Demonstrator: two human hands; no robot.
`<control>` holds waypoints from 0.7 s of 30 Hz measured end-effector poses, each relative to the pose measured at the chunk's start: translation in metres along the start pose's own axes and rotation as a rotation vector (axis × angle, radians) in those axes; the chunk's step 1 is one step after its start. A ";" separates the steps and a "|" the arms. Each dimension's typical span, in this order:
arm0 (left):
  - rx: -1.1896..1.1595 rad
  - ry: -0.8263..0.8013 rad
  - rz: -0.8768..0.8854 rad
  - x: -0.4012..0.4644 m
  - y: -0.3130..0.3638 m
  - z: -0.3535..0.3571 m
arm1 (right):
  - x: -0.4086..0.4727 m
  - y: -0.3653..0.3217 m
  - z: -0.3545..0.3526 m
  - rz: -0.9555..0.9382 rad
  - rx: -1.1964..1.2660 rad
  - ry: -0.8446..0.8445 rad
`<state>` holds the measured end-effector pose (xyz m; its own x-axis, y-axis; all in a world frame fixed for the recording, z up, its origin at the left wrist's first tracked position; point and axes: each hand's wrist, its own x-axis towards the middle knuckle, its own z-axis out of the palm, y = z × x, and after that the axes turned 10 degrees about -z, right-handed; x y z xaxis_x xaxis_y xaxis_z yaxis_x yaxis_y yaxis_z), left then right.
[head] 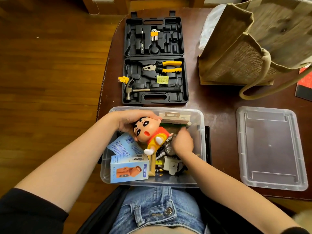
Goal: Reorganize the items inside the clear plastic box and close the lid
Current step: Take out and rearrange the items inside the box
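The clear plastic box (200,132) stands at the table's near edge, full of items. My left hand (133,119) grips the head of a cartoon boy figure (152,134) that lies tilted over the box's left middle. My right hand (183,142) reaches into the box's right middle, fingers curled around a dark crinkled packet (168,146). A blue mini fan carton (129,168) stands in the near left corner, with a light blue leaflet (121,146) behind it. The clear lid (270,147) lies flat on the table to the right of the box.
An open black tool case (154,61) with pliers (163,66), a hammer (143,89) and hex keys lies behind the box. A tan jute bag (249,48) stands at the back right. A red and black booklet (305,85) is at the right edge.
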<state>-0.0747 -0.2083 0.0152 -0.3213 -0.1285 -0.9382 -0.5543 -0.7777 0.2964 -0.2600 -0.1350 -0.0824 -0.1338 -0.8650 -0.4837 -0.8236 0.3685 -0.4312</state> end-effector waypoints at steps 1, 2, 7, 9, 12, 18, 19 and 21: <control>0.000 -0.003 0.000 0.001 0.000 0.000 | -0.002 0.000 -0.001 -0.140 -0.164 -0.008; 0.003 -0.004 -0.002 0.001 0.000 0.000 | -0.004 0.000 -0.003 -0.278 -0.293 -0.021; 0.013 0.002 -0.012 0.002 0.000 0.001 | 0.003 -0.001 -0.014 -0.551 -0.522 -0.179; 0.014 0.004 -0.009 0.002 0.000 0.001 | 0.006 -0.002 -0.013 -0.588 -0.561 -0.204; 0.020 0.007 -0.004 0.003 -0.001 0.000 | 0.010 -0.003 -0.016 -0.543 -0.632 -0.226; 0.010 -0.012 -0.009 0.005 -0.005 -0.003 | 0.004 -0.001 -0.011 -0.408 -0.668 -0.218; 0.013 -0.014 -0.008 0.006 -0.005 -0.004 | 0.000 -0.003 -0.006 -0.419 -0.660 -0.221; 0.019 -0.014 0.003 0.007 -0.005 -0.005 | -0.007 -0.003 -0.002 -0.438 -0.652 -0.223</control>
<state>-0.0706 -0.2084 0.0060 -0.3336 -0.1222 -0.9348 -0.5680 -0.7654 0.3027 -0.2572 -0.1307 -0.0761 0.3309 -0.7712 -0.5438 -0.9402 -0.3189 -0.1199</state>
